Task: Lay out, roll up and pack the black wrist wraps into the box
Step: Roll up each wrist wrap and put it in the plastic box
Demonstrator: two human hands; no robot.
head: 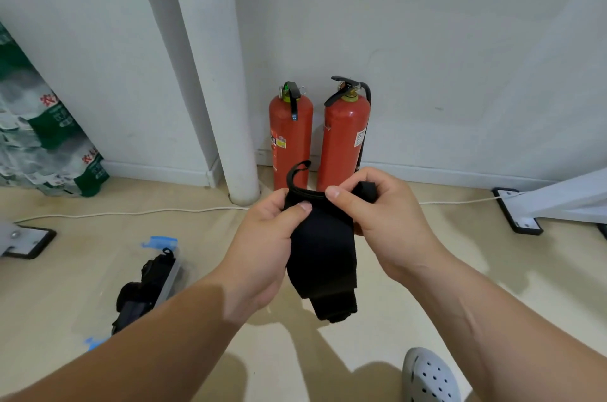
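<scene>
Now | left hand (pixel 269 237) pinches wrap (pixel 323 257) at its top edge, right hand (pixel 384 221) grips the other end; wrap hangs between them | box (pixel 170 277) on floor (pixel 509 270), down-left of left hand | likely tip: keep edges flush, roll tight.

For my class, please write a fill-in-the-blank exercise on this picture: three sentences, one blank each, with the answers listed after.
1. The left hand and the right hand both grip a wrist wrap whose colour is ____.
2. Against the wall stand ____ red fire extinguishers.
3. The clear box lies on the floor on the person's ____ side.
Answers: black; two; left.
</scene>
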